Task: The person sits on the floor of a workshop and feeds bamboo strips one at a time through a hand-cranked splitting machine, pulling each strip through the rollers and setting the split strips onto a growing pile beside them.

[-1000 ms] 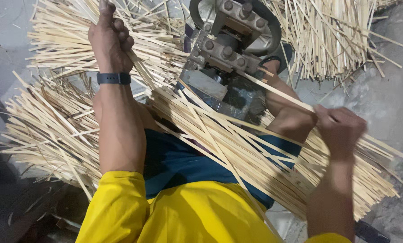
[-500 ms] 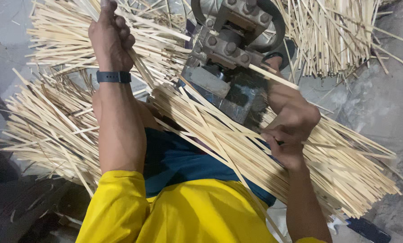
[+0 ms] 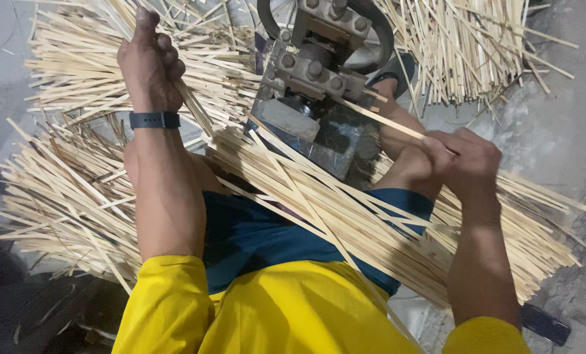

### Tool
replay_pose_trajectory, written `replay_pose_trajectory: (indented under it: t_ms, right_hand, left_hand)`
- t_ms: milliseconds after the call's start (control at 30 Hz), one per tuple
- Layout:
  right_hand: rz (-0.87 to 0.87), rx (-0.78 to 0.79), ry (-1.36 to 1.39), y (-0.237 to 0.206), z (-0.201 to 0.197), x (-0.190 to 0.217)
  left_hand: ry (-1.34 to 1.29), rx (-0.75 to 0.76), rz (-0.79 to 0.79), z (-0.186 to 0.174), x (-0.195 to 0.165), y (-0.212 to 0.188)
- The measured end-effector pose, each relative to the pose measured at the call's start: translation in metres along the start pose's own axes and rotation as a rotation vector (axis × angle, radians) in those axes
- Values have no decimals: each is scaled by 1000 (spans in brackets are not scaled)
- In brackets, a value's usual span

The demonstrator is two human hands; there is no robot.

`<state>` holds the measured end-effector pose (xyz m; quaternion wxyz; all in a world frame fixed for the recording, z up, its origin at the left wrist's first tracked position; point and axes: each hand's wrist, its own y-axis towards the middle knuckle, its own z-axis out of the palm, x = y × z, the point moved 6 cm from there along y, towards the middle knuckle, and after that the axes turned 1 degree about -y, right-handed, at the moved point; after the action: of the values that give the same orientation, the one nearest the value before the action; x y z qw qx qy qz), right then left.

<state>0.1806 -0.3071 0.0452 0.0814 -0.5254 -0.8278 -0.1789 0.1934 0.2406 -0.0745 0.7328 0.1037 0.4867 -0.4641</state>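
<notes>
The left hand [image 3: 150, 62] is closed in a fist around a thin bamboo strip [image 3: 198, 115], which slants down from the fist toward the bundle of strips [image 3: 345, 216] lying across the person's lap. A dark wristband [image 3: 154, 120] circles that wrist. The right hand [image 3: 466, 164] is also closed, its fingers pinched around the near end of a single bamboo stick [image 3: 381, 118]; this stick runs straight from the hand up and leftward into the metal splitting machine [image 3: 312, 78], touching its bolted head. The machine stands on the floor between the person's knees, dark and greasy, with a round wheel behind it. The lap bundle rests on dark blue shorts [image 3: 253, 229], below which a yellow shirt [image 3: 293, 308] fills the lower edge of the view. Loose heaps of pale strips [image 3: 57, 190] cover the floor at the left side, and another pile [image 3: 476, 39] lies at the far right corner on grey concrete [image 3: 568, 131].
</notes>
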Motion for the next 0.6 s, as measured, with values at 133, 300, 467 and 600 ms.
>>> replay_pose_trajectory:
  t_ms: [133,300,467,600]
  right_hand:
    - [-134,15,57,39,23,44]
    - [-283,-186,-215,14,31,100]
    - [-143,241,179,-14,71,103]
    - [-272,432,-197,-70,100,137]
  left_hand:
    - [18,8,-2,1,4,2]
    - [53,31,3,3,7,2]
    - [24,40,-18,2,4,0]
    - [43,-24,-17,-2,5,1]
